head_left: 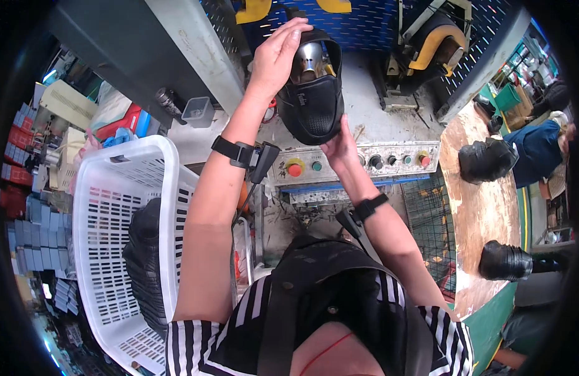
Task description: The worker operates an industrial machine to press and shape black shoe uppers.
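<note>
A black shoe [311, 109] is held between my hands at the machine, its toe toward me. Through its opening shows a shiny rounded metal form [310, 57]; how far the form reaches inside is hidden. My left hand [280, 55] grips the far end by the heel rim, fingers bent over the edge. At the toe, my right hand [342, 148] holds the shoe from its right side and below, with most fingers hidden underneath. Just beneath the toe runs a pale control panel [389, 156] with a red button [294, 170] at its left.
A white slatted basket [170, 182] with black shoe parts [145, 269] stands at my left. Behind it, a clear plastic tub [198, 111] sits beside a machine post. On the right, a worn wooden table [483, 219] carries black bundles [488, 160]; another person [540, 153] is beyond.
</note>
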Action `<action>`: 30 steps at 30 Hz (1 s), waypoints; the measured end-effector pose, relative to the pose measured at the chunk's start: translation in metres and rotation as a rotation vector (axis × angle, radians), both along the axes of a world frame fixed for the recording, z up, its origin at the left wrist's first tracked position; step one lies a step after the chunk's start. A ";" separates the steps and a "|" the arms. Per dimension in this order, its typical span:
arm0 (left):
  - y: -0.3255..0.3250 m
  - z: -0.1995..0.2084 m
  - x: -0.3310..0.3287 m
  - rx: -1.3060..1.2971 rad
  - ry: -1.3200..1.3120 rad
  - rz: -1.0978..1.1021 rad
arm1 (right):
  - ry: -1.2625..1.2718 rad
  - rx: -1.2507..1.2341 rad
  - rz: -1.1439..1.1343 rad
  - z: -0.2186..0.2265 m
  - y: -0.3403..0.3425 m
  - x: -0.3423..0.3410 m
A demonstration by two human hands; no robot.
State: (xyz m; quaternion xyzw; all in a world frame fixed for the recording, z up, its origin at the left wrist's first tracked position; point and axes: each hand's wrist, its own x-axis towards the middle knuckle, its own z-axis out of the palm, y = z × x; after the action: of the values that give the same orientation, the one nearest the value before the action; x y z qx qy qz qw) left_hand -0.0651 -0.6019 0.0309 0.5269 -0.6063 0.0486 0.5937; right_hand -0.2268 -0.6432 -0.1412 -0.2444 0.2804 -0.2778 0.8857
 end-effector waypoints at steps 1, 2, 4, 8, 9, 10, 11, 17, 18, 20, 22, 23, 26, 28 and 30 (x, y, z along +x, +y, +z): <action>-0.004 0.000 -0.004 -0.008 -0.024 -0.012 | -0.025 -0.005 -0.067 -0.018 -0.012 0.014; -0.003 -0.001 -0.004 -0.014 -0.049 -0.010 | -0.051 -0.009 -0.119 -0.027 -0.015 0.027; 0.004 -0.007 0.000 -0.040 -0.068 -0.005 | -0.005 0.042 -0.266 -0.014 -0.001 0.050; 0.004 -0.009 0.001 -0.088 -0.166 -0.059 | 0.560 -0.341 -0.470 -0.046 -0.025 0.074; 0.004 -0.009 0.001 -0.097 -0.185 -0.063 | 0.711 -0.520 -0.429 -0.057 -0.039 0.078; 0.004 -0.009 0.003 -0.100 -0.178 -0.070 | 0.854 -0.704 -0.383 -0.060 -0.049 0.085; 0.004 -0.009 0.004 -0.101 -0.120 -0.131 | 0.816 -0.760 -0.460 -0.064 -0.055 0.092; 0.046 -0.045 0.000 -0.171 0.412 0.048 | 0.946 -1.007 -0.541 -0.049 -0.066 0.113; 0.053 -0.055 -0.002 -0.169 0.423 0.045 | 0.940 -1.137 -0.663 -0.048 -0.065 0.113; 0.072 -0.067 -0.007 -0.125 0.587 0.136 | 0.832 -1.178 -0.638 -0.053 -0.073 0.117; 0.083 -0.082 -0.013 -0.074 0.609 0.129 | 0.796 -1.267 -0.748 -0.064 -0.084 0.119; 0.089 -0.091 -0.015 -0.019 0.624 0.130 | 0.757 -1.238 -0.773 -0.069 -0.084 0.123; 0.102 -0.112 -0.023 0.070 0.633 0.159 | 0.671 -1.293 -0.860 -0.066 -0.085 0.131; 0.107 -0.125 -0.029 0.056 0.634 0.136 | 0.724 -1.299 -0.857 -0.070 -0.086 0.129; 0.113 -0.127 -0.036 0.151 0.679 0.113 | 0.776 -1.304 -0.876 -0.081 -0.097 0.130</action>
State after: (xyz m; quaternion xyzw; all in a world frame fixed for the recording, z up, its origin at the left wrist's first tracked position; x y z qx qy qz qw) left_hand -0.1013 -0.4892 -0.0963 0.5881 -0.3459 -0.1416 0.7172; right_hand -0.0972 -0.7397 -0.2221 -0.6498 0.4159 -0.5950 0.2251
